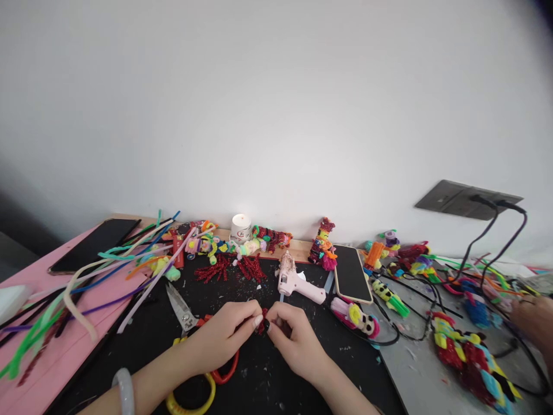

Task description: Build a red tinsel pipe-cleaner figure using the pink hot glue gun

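Observation:
My left hand point(235, 325) and my right hand point(292, 334) meet over the black mat point(302, 380), fingertips pinched together. Between them they hold a small piece of red tinsel pipe cleaner point(261, 324), mostly covered by the fingers. Scissors point(184, 311) with yellow and red handles lie partly under my left forearm. Just beyond my right hand, a pink glue gun point(302, 283) rests on its side. Two bunches of short red tinsel strands, a left bunch point(212, 270) and a right bunch point(252, 267), lie farther back on the mat.
Long pipe cleaners point(129, 262) sprawl across the pink board point(56, 369) at left, near a dark phone point(95, 245). A paper cup point(241, 228) and a red figure point(323, 245) stand by the wall. Another phone point(352, 274), cables and several pipe-cleaner dolls point(470, 363) lie right, near another person's hand point(533, 323).

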